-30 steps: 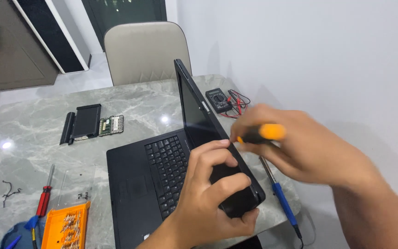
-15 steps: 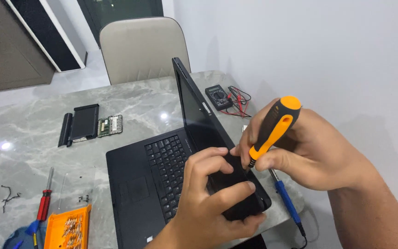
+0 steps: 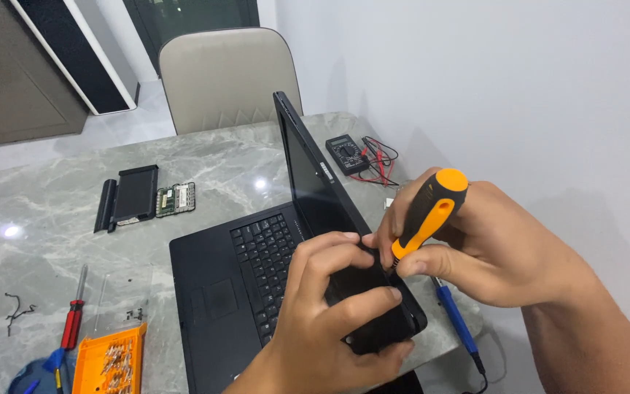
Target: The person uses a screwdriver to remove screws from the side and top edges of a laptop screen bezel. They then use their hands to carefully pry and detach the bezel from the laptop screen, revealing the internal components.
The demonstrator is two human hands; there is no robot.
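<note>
Both hands meet at the near right corner of the open black laptop [image 3: 242, 284]. The left hand [image 3: 333, 306] clamps around the lower edge of the raised screen, fingers curled over its face and thumb at the corner. The right hand [image 3: 490, 244] is closed around an orange-and-black screwdriver [image 3: 428, 211], tilted with its tip down at the screen frame, just beside the left fingertips. The laptop sits on a grey marble table [image 3: 52, 211], with a blue-handled tool [image 3: 455, 321] lying beneath the right hand.

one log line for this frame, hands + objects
left hand: grips laptop screen corner | right hand: holds screwdriver, tip at bezel | table: screw tray
</note>
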